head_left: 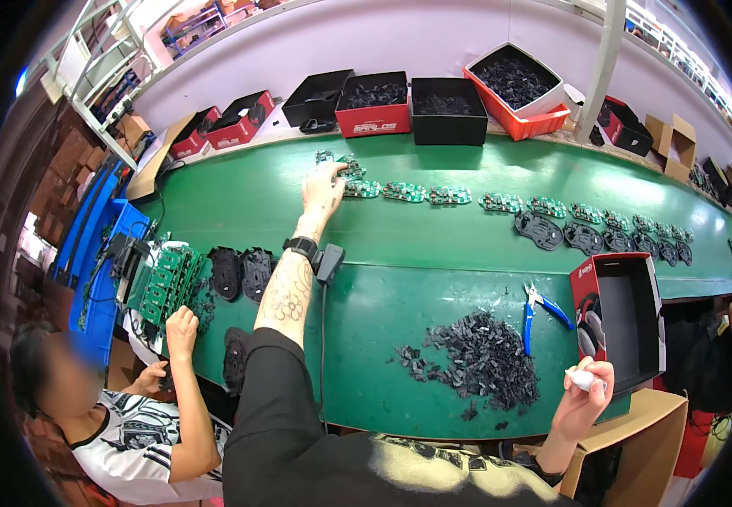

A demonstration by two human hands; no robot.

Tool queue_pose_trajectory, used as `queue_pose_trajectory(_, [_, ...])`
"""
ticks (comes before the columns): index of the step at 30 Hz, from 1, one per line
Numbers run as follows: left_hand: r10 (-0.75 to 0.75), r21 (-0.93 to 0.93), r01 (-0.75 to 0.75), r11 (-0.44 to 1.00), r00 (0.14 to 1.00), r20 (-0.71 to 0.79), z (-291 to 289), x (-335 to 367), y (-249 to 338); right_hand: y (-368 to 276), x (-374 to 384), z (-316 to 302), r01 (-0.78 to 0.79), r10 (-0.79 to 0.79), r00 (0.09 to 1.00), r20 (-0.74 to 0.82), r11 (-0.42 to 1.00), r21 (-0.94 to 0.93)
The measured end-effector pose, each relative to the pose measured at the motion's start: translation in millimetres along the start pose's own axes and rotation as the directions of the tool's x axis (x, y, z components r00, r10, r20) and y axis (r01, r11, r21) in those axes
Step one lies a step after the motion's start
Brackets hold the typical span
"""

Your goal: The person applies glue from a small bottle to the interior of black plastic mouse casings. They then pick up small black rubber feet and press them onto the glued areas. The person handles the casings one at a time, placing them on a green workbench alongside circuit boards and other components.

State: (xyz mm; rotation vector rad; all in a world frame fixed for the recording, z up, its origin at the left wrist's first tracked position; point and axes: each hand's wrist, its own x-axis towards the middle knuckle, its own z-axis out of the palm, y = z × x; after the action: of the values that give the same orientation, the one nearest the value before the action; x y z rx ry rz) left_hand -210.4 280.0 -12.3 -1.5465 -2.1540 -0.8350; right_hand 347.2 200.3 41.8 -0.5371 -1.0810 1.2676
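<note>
My left arm stretches far across the bench, and my left hand (pixel 323 186) has its fingertips closed on the edge of a green circuit board (pixel 351 166). Just beside it, another circuit board (pixel 362 189) starts a row of several boards running to the right. My right hand (pixel 584 404), low at the right near the bench's front edge, is closed around a small white object (pixel 584 380) whose kind I cannot make out. Near that hand stands an open red box (pixel 649 317) with a black inside. Blue-handled cutters (pixel 528 325) lie open to the left of the box.
A heap of small black plastic pieces (pixel 488 359) covers the near bench. Black shells (pixel 539 230) line up below the boards. Part-filled boxes (pixel 374 106) stand along the back. At left, a co-worker (pixel 142 431) sits beside stacked board panels (pixel 167 283). A cardboard box (pixel 636 431) stands at lower right.
</note>
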Motion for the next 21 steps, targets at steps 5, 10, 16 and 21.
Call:
queue_pose_trajectory(5, [0.142, -0.029, -0.14, 0.99, 0.942, 0.305, 12, 26, -72, -1, 3, -2, 0.012, -0.012, 1.0, -0.023, 1.0, -0.005])
queue_pose_trajectory(10, [-0.163, 0.319, 0.051, 0.946, 0.928, 0.336, -13, 21, -81, 1, -1, -8, -0.013, 0.011, 0.996, -0.084, 1.0, -0.021])
queue_pose_trajectory(16, [-0.356, 0.536, 0.134, 0.834, 0.872, 0.336, -40, 9, -67, 9, 1, 2, -0.067, 0.066, 0.997, -0.05, 0.997, -0.027])
queue_pose_trajectory(21, [0.152, -0.009, -0.165, 0.986, 0.884, 0.441, -50, -7, -101, 13, 0, 7, -0.064, 0.063, 0.997, -0.051, 0.998, -0.018])
